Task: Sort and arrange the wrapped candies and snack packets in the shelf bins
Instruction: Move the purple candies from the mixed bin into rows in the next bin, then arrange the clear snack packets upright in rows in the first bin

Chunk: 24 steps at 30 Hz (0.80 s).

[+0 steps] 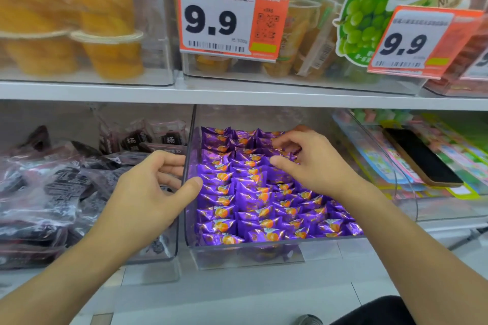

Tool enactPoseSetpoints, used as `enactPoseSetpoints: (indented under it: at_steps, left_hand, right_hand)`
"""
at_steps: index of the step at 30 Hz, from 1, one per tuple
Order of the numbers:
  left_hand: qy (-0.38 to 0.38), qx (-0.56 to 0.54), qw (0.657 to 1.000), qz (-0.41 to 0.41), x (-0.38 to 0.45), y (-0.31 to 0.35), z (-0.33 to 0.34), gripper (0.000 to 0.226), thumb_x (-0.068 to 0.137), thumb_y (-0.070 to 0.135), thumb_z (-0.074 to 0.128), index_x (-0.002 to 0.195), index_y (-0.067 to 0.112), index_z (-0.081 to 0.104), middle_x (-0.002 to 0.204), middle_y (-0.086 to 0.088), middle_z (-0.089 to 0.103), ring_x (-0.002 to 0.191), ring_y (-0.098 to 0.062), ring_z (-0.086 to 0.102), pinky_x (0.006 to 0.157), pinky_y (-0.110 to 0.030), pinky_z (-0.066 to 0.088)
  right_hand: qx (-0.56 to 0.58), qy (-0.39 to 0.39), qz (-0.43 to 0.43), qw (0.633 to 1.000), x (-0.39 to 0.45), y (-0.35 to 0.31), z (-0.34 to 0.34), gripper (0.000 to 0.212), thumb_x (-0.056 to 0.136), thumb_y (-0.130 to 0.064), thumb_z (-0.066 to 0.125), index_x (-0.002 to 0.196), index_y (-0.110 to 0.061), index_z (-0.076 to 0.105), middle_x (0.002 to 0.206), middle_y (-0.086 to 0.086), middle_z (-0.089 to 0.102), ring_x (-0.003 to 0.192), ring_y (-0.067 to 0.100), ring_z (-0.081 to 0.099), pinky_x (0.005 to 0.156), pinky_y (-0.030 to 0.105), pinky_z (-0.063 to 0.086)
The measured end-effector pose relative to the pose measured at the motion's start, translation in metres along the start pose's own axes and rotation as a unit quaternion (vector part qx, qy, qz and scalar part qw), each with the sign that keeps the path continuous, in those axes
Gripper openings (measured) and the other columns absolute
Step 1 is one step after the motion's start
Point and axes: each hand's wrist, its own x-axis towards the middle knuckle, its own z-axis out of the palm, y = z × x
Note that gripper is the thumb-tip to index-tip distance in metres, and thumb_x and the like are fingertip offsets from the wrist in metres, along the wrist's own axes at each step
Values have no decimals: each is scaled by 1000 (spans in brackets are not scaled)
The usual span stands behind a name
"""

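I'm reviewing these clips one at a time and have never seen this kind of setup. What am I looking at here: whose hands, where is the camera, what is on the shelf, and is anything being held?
There is no machine here. One camera sits on a person's head and looks forward and down, so the two bare arms entering from below are that person's own.

The left hand grips the left wall of a clear bin, thumb inside and fingers outside. That bin holds rows of purple wrapped candies. The right hand reaches into the candies with curled fingers; whether it pinches one cannot be told.

To the left lies a bin of dark snack packets. To the right, a phone rests on colourful packets. On the shelf above stand orange jelly cups and two price tags reading 9.9.
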Motion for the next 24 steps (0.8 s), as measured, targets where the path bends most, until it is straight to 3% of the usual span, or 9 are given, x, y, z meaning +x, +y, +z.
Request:
enactPoseSetpoints:
  at_steps: [3, 6, 8, 12, 14, 17, 19, 22, 24]
  left_hand:
    - [-28, 12, 1000, 1, 0, 4, -3, 35, 76, 45, 76, 105, 30, 64, 94, 13, 70, 81, 3, 64, 69, -16, 47]
    - [-80, -88, 992, -36, 2, 13, -27, 36, 77, 49, 67, 98, 20, 72, 91, -1, 76, 82, -13, 73, 73, -27, 59]
    - [-47, -102, 993, -22, 5, 11, -54, 26, 86, 38, 64, 91, 14, 74, 86, -3, 76, 78, -18, 74, 70, -28, 61]
    - [91, 123, 987, 51, 11, -23, -106, 9, 90, 29, 69, 82, 28, 72, 76, 14, 71, 75, -1, 65, 73, -19, 49]
    - [100, 199, 974, 54, 17, -49, -124, 3, 89, 29, 70, 88, 28, 72, 92, 11, 70, 89, -7, 62, 85, -27, 48]
    - [77, 291, 953, -2, 25, -86, -144, 36, 87, 44, 68, 117, 24, 69, 124, -6, 61, 122, -27, 50, 102, -41, 40]
    - [46, 291, 953, -66, 24, -98, -153, 58, 86, 56, 62, 135, 27, 57, 146, -11, 46, 138, -31, 37, 110, -46, 36]
    - [11, 233, 965, -119, 24, -109, -158, 60, 88, 55, 62, 138, 24, 54, 159, -8, 30, 148, -23, 25, 115, -41, 31]
    - [8, 239, 963, -122, 23, -112, -159, 60, 86, 60, 61, 135, 26, 57, 156, -7, 33, 144, -24, 31, 112, -39, 35]
  right_hand:
    - [124, 45, -65, 989, -16, -61, 9, 4, 89, -16, 72, 89, -19, 70, 84, -9, 66, 76, 7, 61, 67, 12, 44]
    - [202, 1, -106, 974, -34, -106, 23, 7, 90, -13, 70, 88, -20, 69, 80, -9, 67, 74, 13, 61, 65, 23, 51]
    - [211, -17, -139, 967, -39, -120, 33, 8, 87, -12, 72, 86, -20, 70, 79, -10, 66, 72, 14, 61, 65, 24, 51]
    - [208, 3, -174, 962, -34, -141, 45, 10, 83, -11, 78, 82, -18, 71, 77, -11, 65, 71, 11, 62, 67, 15, 47]
    - [201, -4, -188, 961, -29, -154, 49, 10, 83, -14, 79, 82, -19, 70, 77, -10, 65, 72, 11, 62, 67, 13, 46]
    - [157, -47, -224, 961, -16, -180, 57, 8, 85, -21, 78, 84, -21, 70, 80, -11, 66, 76, 9, 64, 70, 13, 46]
    - [117, -103, -236, 959, -3, -199, 65, 9, 87, -27, 76, 90, -22, 70, 86, -12, 67, 81, 8, 63, 73, 17, 48]
    - [68, -162, -238, 955, 25, -226, 85, 19, 87, -34, 75, 102, -25, 68, 95, -9, 66, 85, 5, 62, 80, 24, 50]
    - [61, -177, -218, 958, 47, -243, 103, 24, 86, -36, 75, 106, -23, 67, 97, -9, 66, 87, 5, 62, 82, 27, 52]
